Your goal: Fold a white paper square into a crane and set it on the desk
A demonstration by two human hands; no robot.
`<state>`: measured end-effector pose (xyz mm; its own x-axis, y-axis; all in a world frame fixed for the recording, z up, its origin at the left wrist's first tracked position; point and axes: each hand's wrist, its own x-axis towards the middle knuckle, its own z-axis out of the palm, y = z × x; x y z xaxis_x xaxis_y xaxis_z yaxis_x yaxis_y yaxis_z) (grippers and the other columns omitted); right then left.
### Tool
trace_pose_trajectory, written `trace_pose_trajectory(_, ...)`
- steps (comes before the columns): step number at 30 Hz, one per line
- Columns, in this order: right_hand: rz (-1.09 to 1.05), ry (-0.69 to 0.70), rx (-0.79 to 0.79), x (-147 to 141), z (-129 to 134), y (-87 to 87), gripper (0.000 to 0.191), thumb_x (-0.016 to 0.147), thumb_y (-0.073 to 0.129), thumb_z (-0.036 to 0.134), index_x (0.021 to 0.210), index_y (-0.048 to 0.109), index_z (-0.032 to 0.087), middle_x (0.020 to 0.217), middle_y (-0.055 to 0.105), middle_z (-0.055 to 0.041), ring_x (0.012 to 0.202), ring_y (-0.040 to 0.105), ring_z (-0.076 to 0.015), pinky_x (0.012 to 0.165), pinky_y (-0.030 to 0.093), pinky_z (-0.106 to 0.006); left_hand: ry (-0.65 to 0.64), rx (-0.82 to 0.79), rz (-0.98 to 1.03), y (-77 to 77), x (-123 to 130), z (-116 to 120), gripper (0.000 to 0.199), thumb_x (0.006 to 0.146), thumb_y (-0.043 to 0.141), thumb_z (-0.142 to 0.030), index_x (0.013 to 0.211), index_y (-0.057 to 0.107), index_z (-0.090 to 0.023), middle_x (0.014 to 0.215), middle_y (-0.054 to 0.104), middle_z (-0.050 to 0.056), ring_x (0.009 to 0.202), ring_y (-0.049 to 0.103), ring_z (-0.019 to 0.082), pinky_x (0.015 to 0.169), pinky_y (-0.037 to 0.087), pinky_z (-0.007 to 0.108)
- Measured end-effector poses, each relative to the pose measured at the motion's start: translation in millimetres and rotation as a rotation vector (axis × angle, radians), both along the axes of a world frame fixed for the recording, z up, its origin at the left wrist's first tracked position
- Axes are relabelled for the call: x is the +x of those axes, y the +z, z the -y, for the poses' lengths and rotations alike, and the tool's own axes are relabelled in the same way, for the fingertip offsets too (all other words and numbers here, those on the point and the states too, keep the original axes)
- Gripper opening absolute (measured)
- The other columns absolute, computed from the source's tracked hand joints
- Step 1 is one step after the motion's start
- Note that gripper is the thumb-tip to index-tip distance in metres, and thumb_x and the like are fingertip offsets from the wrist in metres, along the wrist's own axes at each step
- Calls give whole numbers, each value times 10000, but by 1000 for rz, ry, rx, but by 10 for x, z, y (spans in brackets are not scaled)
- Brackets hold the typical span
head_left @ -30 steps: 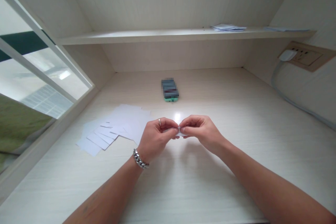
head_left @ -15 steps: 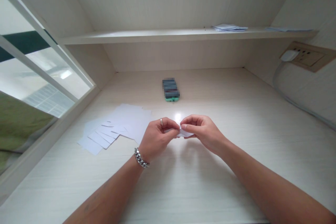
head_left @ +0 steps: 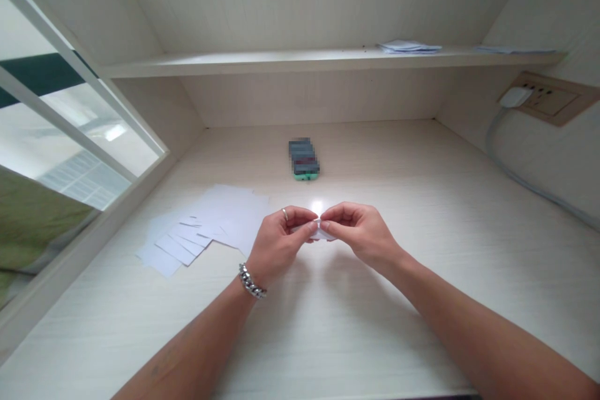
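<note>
A small piece of white paper [head_left: 321, 234] is pinched between my two hands above the desk, most of it hidden by the fingers. My left hand [head_left: 280, 239], with a ring and a chain bracelet, grips its left part between thumb and forefinger. From the other side, my right hand [head_left: 363, 229] pinches the paper near its upper edge. Both thumbs are close together at the middle. Left of my left hand, several loose white sheets [head_left: 244, 209] and smaller cut pieces of paper lie fanned out on the desk.
Beyond my hands lies a blurred-out dark device with a green edge [head_left: 305, 177]. A shelf [head_left: 262, 64] crosses the back, bearing a paper stack [head_left: 409, 47]. A plug [head_left: 515, 97] sits in the right wall socket, its cable [head_left: 534, 187] running down. A railing [head_left: 135, 172] borders the left.
My hands have risen slightly, and the thumbs have drawn nearer each other on the paper. Less of the paper shows below the fingers. The loose sheets stay put.
</note>
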<state>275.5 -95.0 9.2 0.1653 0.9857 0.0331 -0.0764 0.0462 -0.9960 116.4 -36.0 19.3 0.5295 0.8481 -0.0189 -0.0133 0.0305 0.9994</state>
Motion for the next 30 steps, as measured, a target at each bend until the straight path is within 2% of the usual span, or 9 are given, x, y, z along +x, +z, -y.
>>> trace_pose_trajectory(11, -57, -33, 15, -20, -15, 6, 211, 668, 800, 285, 787, 693, 147, 744, 693, -36, 695, 654, -165, 665, 535, -313, 34, 42, 38, -33, -4, 2, 162, 732, 749, -217, 826, 648, -132, 754, 695, 18, 690, 672, 136, 629, 560, 240)
trace_pose_trajectory(16, -53, 1, -25, 3, -31, -11, 203, 689, 776, 280, 818, 696, 145, 772, 694, -38, 716, 646, -159, 669, 514, -301, 42, 77, 10, -50, -15, -9, 182, 727, 751, -195, 852, 635, -132, 788, 695, 26, 736, 676, 136, 656, 555, 231)
trace_pose_trajectory(22, -46, -63, 2, 4, -33, -12, 164, 694, 759, 242, 810, 686, 151, 760, 694, -31, 699, 639, -152, 645, 504, -285, -7, -7, 9, -9, -15, 1, 304, 741, 747, -261, 974, 612, -119, 810, 713, 58, 706, 693, 164, 662, 577, 290)
trace_pose_trajectory(26, -58, -115, 36, 5, -38, -22, 150, 688, 762, 237, 780, 680, 153, 734, 685, -19, 673, 629, -139, 626, 503, -270, -48, -41, -3, 24, -16, 13, 436, 684, 787, -198, 1064, 591, -110, 735, 721, 43, 689, 696, 158, 673, 563, 268)
trace_pose_trajectory(30, -55, -99, 59, 9, -37, -50, 160, 696, 763, 239, 797, 675, 153, 749, 683, -19, 682, 632, -138, 625, 510, -266, -16, -34, -21, 22, -13, 11, 431, 653, 787, -154, 1036, 595, -104, 707, 722, 41, 663, 688, 152, 643, 549, 253)
